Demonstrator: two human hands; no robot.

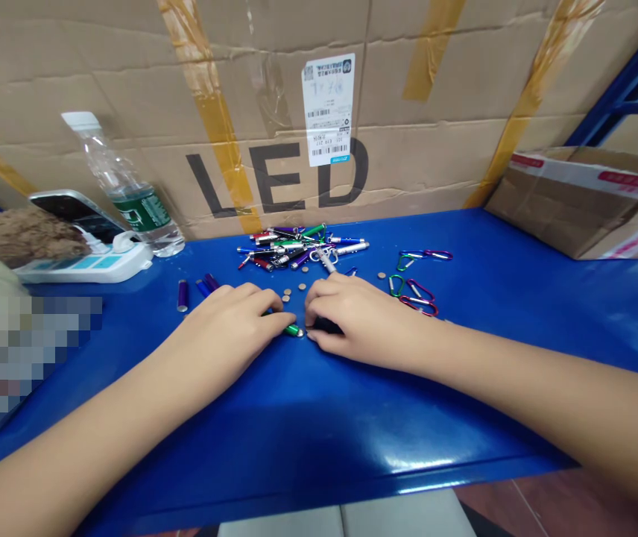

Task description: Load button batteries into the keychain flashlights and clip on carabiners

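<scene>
My left hand [235, 317] is closed around a small green metal flashlight tube [294, 330], whose end sticks out past the thumb toward the right. Curled close to that end, my right hand [361, 317] has its thumb and fingertips almost together; whatever they pinch is too small to make out. Several round button cells [286, 293] lie just beyond the hands. Behind them is a pile of small coloured keychain flashlights [285, 250]. A purple tube [182, 295] stands left of my left hand, with blue and purple tubes partly hidden behind it. Coloured carabiners [420, 300] lie beyond my right forearm.
A large cardboard box [408, 164] marked LED walls off the back of the blue table [319, 447]. At the left are a water bottle [143, 209], a white power strip [100, 265] and a phone [73, 209]. A smaller carton [565, 201] sits at back right.
</scene>
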